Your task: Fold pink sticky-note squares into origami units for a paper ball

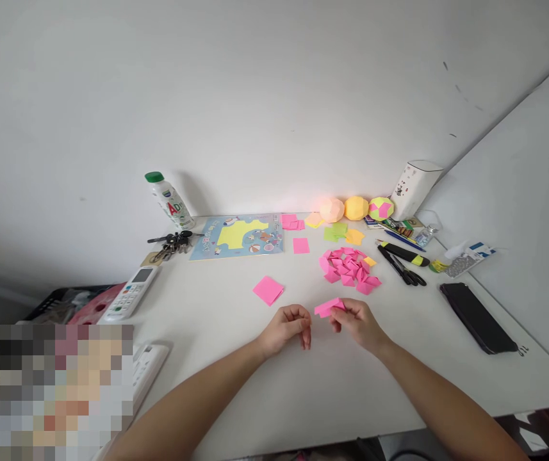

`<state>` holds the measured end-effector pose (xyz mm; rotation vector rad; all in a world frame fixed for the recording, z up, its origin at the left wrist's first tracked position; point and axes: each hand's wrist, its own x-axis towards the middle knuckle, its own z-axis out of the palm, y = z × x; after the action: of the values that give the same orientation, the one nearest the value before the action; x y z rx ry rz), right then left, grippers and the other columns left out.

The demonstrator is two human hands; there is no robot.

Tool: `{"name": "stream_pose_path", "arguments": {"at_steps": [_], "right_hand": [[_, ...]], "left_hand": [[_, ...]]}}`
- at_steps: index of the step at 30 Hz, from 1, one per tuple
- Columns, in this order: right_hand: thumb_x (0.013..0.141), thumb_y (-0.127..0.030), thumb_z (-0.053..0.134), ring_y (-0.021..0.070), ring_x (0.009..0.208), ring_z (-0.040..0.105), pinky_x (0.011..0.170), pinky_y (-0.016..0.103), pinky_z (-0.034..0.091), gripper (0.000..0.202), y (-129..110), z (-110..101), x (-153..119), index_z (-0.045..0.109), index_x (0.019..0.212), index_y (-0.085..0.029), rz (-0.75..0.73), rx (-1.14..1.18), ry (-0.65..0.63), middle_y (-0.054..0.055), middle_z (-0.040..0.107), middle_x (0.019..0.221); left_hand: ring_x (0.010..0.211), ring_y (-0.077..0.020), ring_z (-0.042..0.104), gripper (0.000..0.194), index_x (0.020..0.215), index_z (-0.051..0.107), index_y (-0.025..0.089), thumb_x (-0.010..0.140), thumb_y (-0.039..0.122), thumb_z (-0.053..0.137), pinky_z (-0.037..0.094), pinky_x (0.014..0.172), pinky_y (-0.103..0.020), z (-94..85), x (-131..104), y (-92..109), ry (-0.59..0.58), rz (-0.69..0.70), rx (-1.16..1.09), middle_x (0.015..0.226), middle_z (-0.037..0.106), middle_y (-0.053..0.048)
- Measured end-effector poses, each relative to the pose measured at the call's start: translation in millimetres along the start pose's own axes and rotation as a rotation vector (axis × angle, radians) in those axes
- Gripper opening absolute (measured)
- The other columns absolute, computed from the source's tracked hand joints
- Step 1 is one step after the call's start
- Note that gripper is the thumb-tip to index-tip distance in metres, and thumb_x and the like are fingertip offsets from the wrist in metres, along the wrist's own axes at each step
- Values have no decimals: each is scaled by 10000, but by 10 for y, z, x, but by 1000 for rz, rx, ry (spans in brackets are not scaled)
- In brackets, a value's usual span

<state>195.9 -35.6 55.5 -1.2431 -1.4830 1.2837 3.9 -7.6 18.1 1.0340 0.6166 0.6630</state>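
My right hand (358,323) pinches a folded strip of pink paper (330,308) between thumb and fingers, a little above the white table. To its left, my left hand (287,330) is apart from the strip, fingers loosely bent, with nothing visible in it. A pink folded square of paper (268,290) lies flat just beyond the left hand. Past the right hand sits a pile of folded pink paper pieces (348,264). One more pink sticky note (301,245) lies farther back.
Three paper balls (356,208) stand by the wall, beside a white box (414,189). Scissors (401,266), a cutter (405,253) and a black pouch (476,318) lie right. A blue sticker sheet (207,238), bottle (171,202), keys (178,242) and remote (132,293) are left.
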Motion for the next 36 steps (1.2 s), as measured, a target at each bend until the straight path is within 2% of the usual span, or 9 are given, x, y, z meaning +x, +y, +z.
{"name": "stream_pose_path", "arguments": {"at_steps": [3,6,15,18,22,25,29,33,36], "right_hand": [[820,-404,535,123,527,493,551,259,432,321,5,3,16,541,607,-164,3,28,-11,1,527,570],[800,-419,558,114,517,484,524,247,430,322,57,76,15,544,606,-162,70,70,-114,-3,526,583],[873,-444,442,117,550,516,550,246,443,401,132,84,11,560,638,-140,116,56,-162,20,557,635],[897,-408,400,131,584,533,572,263,460,319,115,68,-5,572,820,-151,-4,2,-107,30,572,695],[856,-298,472,143,643,559,621,303,491,267,140,64,-25,464,1105,-202,-267,-120,-62,61,581,903],[826,-230,492,166,755,567,642,317,508,215,164,65,-22,520,1039,-221,-380,-229,-66,92,516,1049],[828,-239,524,210,974,519,675,299,521,142,141,75,-8,578,957,-217,-386,-274,-57,108,432,1193],[846,-272,539,174,878,543,658,272,505,142,91,78,5,558,974,-212,-281,-177,-76,77,520,1026],[842,-308,552,156,802,544,636,257,485,116,89,78,15,573,866,-196,-216,-151,-81,60,534,945]], "left_hand": [[509,-148,608,241,788,469,152,748,323,635,455,463,-251,2,1,-2,-30,31,-13,626,632,-20],[591,-156,628,302,860,450,160,766,396,613,460,478,-245,29,5,5,-36,46,6,749,645,-52],[435,-114,553,389,719,439,165,762,539,539,442,428,-234,80,26,8,87,-30,42,573,573,16],[429,-110,548,395,713,447,165,756,547,541,450,444,-239,80,26,16,94,-27,37,569,570,17],[429,-116,551,408,719,474,159,753,561,532,451,456,-245,65,23,40,63,-33,38,567,574,10],[414,-111,541,434,686,511,145,789,564,474,443,464,-244,58,10,55,15,-54,73,551,577,-3],[373,-114,518,472,621,513,150,781,590,457,413,427,-239,58,-13,53,-23,-115,134,465,557,3],[385,-109,518,467,598,522,147,758,584,495,417,446,-238,47,-26,42,-60,-144,178,446,547,7],[417,-109,529,440,601,530,139,772,544,509,421,468,-238,44,-31,40,-77,-144,197,468,548,2]]}}
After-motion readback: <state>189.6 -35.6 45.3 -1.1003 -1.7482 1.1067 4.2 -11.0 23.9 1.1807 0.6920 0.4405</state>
